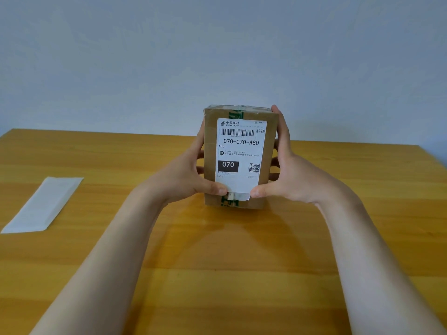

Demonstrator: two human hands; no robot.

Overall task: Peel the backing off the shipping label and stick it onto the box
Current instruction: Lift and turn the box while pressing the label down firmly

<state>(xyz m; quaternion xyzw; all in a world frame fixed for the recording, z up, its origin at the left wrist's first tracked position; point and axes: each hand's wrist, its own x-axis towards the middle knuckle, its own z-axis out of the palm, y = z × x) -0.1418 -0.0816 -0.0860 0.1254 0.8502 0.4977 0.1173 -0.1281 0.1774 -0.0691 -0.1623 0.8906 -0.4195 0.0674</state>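
Observation:
A brown cardboard box with green tape stands tilted up on the wooden table, its broad face toward me. The white shipping label with a barcode, "070-070-A80" and a QR code lies flat on that face; its lower edge looks slightly torn. My left hand grips the box's left side, thumb pressing the label's lower left corner. My right hand holds the right side, thumb on the label's lower right corner. The peeled white backing sheet lies flat on the table, far left.
The wooden table spreads wide in front of me, its far edge against a plain pale wall. Both forearms reach across the middle of the table toward the box.

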